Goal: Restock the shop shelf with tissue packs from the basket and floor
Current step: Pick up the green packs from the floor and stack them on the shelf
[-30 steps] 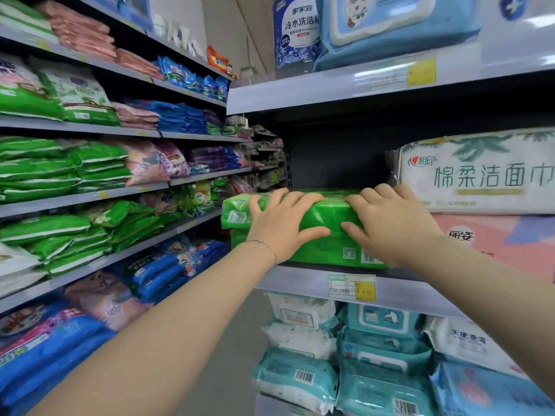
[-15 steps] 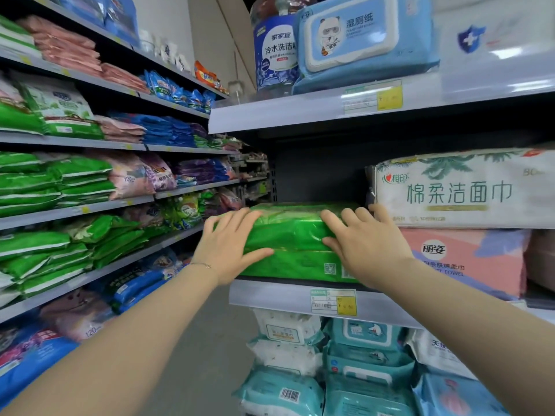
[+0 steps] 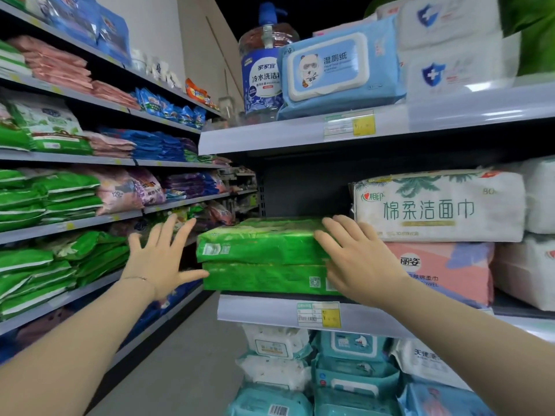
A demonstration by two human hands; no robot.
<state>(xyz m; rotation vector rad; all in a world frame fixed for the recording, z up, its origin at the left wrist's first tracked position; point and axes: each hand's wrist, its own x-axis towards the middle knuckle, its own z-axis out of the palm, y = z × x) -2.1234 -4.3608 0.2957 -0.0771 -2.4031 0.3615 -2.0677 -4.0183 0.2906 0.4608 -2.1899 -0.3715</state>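
Note:
Two green tissue packs lie stacked on the middle shelf (image 3: 270,309), the upper pack (image 3: 258,246) on the lower pack (image 3: 261,279). My right hand (image 3: 357,262) presses flat against the right front of both packs, fingers straight. My left hand (image 3: 159,259) hovers just left of the stack with fingers spread; only its thumb tip reaches the lower pack's left corner. Neither hand grips anything.
A white face-towel pack (image 3: 438,205) sits on a pink pack (image 3: 444,265) right of the stack. Above, a blue wet-wipe pack (image 3: 339,70) and detergent bottle (image 3: 264,76). Teal wipe packs (image 3: 351,370) fill the shelf below. Left aisle shelving (image 3: 69,226) holds green packs.
The upper green pack has been pushed deeper onto the shelf. My left hand has come off the pack and spread open to its left; my right hand stays pressed on the front.

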